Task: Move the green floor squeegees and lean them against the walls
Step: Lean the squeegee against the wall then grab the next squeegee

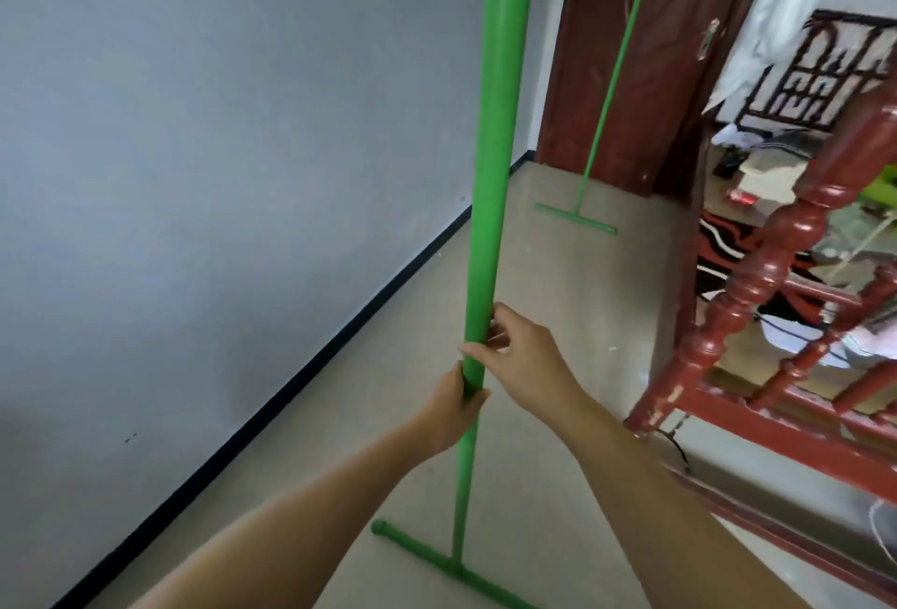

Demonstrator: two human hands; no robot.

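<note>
Hands grip the near green plastic floor squeegee (490,171) upright, left hand (458,407) below, right hand (517,356) just above, both clamped on its pole; its blade rests on the beige floor (558,317). Grey painted wall (218,147) lies left, nearer the left hand. A second green squeegee (604,118) leans on the brown door (679,50) beyond.

Bright, even daylight from the doorway (801,50) at right; soft shadows on the grey wall (194,171); wide-angle bending at edges; slightly soft throughout.
</note>
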